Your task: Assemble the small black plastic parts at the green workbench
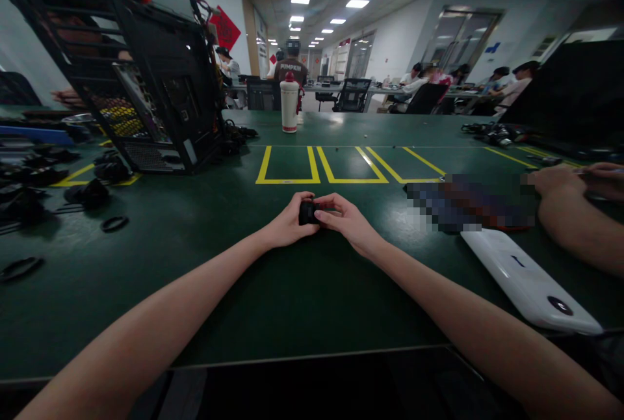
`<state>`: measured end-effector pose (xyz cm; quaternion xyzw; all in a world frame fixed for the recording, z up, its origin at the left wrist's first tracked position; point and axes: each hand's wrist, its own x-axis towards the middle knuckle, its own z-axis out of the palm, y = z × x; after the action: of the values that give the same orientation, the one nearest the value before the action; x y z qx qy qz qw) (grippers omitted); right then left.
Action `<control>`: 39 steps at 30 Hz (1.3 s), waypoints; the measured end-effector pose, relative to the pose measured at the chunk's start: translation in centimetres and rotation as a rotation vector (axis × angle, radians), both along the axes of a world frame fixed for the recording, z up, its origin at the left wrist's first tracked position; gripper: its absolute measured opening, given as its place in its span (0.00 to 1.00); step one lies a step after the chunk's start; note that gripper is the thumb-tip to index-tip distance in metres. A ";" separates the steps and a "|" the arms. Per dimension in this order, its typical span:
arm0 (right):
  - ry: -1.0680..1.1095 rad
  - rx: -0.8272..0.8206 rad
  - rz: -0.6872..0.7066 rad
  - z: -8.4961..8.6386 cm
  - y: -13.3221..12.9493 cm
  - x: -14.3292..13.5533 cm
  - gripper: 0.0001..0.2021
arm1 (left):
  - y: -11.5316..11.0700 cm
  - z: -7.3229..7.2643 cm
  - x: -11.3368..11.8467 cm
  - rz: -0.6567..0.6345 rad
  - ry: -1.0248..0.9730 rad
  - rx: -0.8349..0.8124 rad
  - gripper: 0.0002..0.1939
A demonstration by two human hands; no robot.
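A small black object (307, 212), rounded and dark, is between my two hands above the green table (312, 296), in front of the yellow tape outlines. My left hand (291, 222) grips it from the left, with fingers over its top and the thumb below. From the right, my right hand (342, 217) holds its side with the thumb and fingertips. Both hands are closed on it. Its details are too dark to make out.
A black computer case (160, 88) stands at the left, with black cables and rings near it. A white tumbler (289, 105) stands farther back. At right lie a white device (531, 280) and a blurred item, beside another person's hand (558, 181).
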<state>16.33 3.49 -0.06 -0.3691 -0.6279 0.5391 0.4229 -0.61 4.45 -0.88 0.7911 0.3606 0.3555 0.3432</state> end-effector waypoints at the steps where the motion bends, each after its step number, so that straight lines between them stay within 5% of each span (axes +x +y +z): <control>1: 0.003 0.011 0.003 0.0 0.0 0.0 0.12 | 0.0 0.0 0.0 0.001 0.002 0.003 0.31; 11: -0.048 0.029 -0.007 0.4 -0.3 -0.1 0.18 | 0.1 0.0 0.0 0.004 -0.010 0.012 0.31; 21: -0.007 0.051 -0.005 0.1 -0.1 -0.1 0.11 | 0.0 0.0 0.1 0.011 -0.012 0.004 0.31; 28: -0.044 0.032 -0.011 0.1 -0.3 0.0 0.19 | 0.0 0.1 -0.1 -0.005 -0.013 -0.013 0.31; 39: 0.020 0.046 0.000 0.1 -0.1 -0.2 0.11 | 0.0 0.1 0.0 0.004 0.006 -0.001 0.31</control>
<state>16.16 3.39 0.00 -0.3541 -0.6358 0.5282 0.4374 -0.62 4.44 -0.75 0.7913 0.3636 0.3535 0.3417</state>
